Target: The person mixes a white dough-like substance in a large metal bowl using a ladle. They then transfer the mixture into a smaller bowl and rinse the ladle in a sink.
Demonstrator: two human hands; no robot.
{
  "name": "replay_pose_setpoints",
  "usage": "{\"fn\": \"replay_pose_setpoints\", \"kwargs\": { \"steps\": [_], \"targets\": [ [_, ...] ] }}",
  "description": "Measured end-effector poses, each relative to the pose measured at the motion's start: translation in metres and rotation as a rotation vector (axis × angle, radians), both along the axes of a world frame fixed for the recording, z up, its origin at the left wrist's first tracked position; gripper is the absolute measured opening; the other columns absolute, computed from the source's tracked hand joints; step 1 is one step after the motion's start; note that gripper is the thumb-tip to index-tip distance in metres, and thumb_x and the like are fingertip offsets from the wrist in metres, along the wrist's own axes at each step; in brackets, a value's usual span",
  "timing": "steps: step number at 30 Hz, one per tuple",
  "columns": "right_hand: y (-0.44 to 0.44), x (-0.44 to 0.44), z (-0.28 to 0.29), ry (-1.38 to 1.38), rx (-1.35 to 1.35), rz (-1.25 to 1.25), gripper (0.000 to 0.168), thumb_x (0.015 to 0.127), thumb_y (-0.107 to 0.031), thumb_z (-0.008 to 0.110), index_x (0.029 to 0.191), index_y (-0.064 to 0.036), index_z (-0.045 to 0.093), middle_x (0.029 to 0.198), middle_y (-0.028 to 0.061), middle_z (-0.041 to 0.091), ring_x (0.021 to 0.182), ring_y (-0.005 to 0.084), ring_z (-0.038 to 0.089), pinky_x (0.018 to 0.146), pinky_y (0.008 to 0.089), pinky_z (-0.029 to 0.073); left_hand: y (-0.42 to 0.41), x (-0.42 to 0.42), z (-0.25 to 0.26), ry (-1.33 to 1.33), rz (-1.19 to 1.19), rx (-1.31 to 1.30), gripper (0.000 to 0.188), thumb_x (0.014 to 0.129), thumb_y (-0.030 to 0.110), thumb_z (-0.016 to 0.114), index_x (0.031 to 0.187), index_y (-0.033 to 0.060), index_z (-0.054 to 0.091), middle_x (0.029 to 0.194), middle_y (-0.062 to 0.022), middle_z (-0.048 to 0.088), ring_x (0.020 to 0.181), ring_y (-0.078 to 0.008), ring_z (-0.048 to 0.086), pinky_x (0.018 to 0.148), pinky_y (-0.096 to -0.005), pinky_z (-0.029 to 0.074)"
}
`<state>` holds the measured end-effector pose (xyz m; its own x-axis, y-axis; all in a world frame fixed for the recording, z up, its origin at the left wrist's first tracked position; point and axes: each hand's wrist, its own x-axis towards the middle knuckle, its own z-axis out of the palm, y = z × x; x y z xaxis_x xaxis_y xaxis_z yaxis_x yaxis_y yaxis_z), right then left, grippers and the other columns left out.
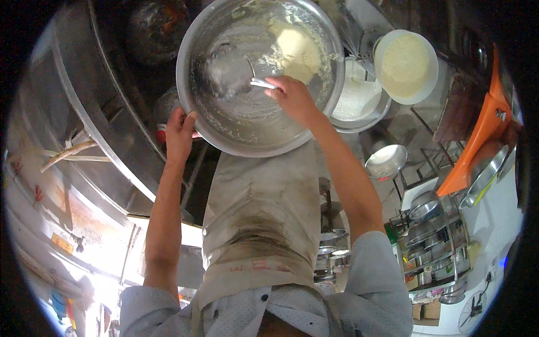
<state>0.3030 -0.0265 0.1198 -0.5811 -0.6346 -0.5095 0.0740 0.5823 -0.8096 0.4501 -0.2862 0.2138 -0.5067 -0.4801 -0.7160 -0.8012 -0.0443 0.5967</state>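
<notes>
A large metal basin (252,151) stands before me above my stained apron. Pinched on its near left rim is my left hand (180,130), thumb on top. My right hand (292,97) reaches over the basin and grips the white handle of a utensil (262,83). A thin curved metal edge shows beyond that handle; its exact kind is unclear. Inside the basin, a pale yellow doughy mound (297,50) lies at the far right, apart from the utensil. Thin pale residue streaks the walls and bottom.
Right of the basin are a white bowl (433,76) of pale granular material and a metal basin (381,120) with white contents. Farther right stand a small metal bowl (386,162), an orange plastic object (463,156) and shelves of metalware (436,231). A metal-edged counter (111,135) curves along the left.
</notes>
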Motion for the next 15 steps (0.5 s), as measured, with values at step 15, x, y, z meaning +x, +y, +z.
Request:
{"fn": "replay_pose_setpoints", "kwargs": {
  "steps": [15],
  "targets": [
    [0.044,0.029,-0.032,0.085,0.091,-0.154,0.031,0.084,-0.022,0.062,0.113,-0.009,0.063,0.108,0.0153,0.065,0.099,0.0324,0.061,0.087,0.0395,0.047,-0.004,-0.007,0.0,-0.029,-0.066,-0.014,0.018,0.092,0.018,0.055,0.085,0.0015,0.051,0.076,-0.002,0.054,0.066,-0.0071,0.053,0.054,-0.0242,0.053]
  ]
}}
